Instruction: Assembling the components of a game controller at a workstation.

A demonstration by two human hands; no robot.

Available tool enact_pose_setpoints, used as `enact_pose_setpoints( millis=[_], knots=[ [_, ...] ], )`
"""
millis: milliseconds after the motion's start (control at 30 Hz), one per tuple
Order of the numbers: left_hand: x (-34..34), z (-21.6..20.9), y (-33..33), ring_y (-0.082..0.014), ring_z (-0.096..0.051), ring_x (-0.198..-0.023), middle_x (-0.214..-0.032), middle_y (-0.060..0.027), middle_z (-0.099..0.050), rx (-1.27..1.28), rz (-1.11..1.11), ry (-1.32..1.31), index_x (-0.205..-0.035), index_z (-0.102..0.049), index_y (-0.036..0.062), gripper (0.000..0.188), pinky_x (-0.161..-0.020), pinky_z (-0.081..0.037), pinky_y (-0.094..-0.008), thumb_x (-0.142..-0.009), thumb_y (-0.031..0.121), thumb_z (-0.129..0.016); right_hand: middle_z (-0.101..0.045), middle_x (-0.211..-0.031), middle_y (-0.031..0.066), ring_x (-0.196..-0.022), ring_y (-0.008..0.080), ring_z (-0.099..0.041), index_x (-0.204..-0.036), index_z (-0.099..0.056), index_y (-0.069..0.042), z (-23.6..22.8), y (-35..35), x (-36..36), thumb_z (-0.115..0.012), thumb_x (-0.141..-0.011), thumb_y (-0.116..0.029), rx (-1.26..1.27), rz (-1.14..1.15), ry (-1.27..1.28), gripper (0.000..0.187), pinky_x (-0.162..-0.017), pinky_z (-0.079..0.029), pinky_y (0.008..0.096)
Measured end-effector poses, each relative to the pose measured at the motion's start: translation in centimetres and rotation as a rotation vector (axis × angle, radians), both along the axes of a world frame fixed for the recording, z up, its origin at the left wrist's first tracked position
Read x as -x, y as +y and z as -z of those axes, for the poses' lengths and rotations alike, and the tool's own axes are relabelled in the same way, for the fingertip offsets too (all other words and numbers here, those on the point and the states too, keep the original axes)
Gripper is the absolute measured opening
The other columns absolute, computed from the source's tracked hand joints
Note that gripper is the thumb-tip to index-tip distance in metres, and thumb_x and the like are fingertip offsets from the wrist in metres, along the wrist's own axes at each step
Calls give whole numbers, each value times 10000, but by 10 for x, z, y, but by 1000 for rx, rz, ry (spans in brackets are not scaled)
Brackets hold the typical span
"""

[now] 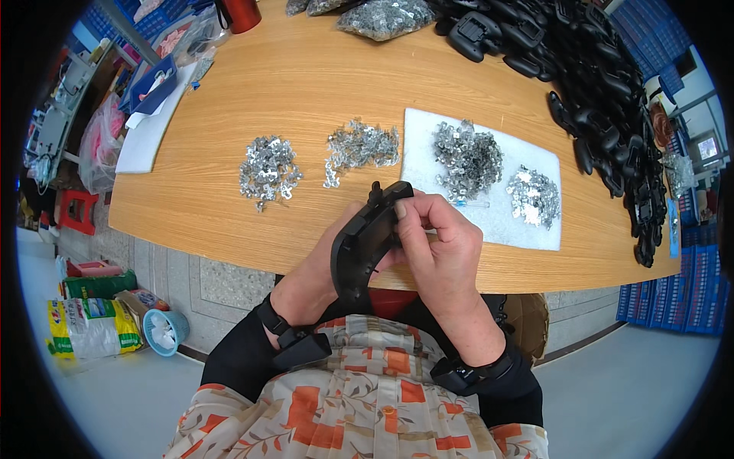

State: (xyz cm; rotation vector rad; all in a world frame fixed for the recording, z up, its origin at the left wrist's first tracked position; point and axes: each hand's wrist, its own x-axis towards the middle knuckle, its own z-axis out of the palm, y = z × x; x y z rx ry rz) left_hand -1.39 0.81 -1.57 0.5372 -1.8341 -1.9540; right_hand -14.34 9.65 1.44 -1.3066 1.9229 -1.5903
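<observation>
A black game controller shell is held up on edge in front of my body, over the table's near edge. My left hand grips it from behind and the left, and most of those fingers are hidden by the shell. My right hand has thumb and forefinger pinched together at the shell's upper right part. Whatever sits between those fingertips is too small or covered to make out. Beyond the hands lie two heaps of small silvery metal clips, a left heap and a middle heap.
On a white foam sheet at right rest a large metal clip pile, a smaller pile and a thin blue tool. Many black controllers crowd the right side. A clip bag and red flask stand far back.
</observation>
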Motion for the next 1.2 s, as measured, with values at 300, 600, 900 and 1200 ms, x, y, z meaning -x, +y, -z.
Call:
enact_pose_setpoints(
  millis=[300,600,900,1200],
  knots=[
    [9,-9,-3,-158,-666,-991,-1134,-45,-663,-645,17,290,-1285,-595,38,413,-822,-563,-282,-892,40,-720,-723,-949,51,-807,83,-657,-1123,-680,13,-16,16,14,-617,-1016,-98,10,-94,-367,167,-695,-529,243],
    [15,-19,5,-155,-610,-1048,-1177,-65,-616,379,-197,-134,-1314,-526,-4,360,-914,-500,-290,-967,91,-536,-672,-1033,30,-877,92,-637,-1338,-537,16,-31,64,24,-600,-978,-84,-203,-457,-709,379,-742,-519,253],
    [-6,-16,16,-165,-626,-1122,-1248,-86,-586,-812,-82,236,-1396,-447,34,419,-953,-562,-362,-1024,151,-601,-689,-1061,91,-832,141,-677,-1342,-522,25,-16,68,23,-556,-997,-96,-289,-286,-780,367,-767,-565,295],
    [-66,-32,-1,-46,-594,-701,-853,-13,-631,-539,-332,98,-1453,-352,92,464,-635,-489,-220,-1033,92,-549,-678,-858,36,-738,108,-616,-1125,-698,-7,-22,21,26,-682,-969,-70,-352,-114,-229,169,-672,-509,268]
  ],
)
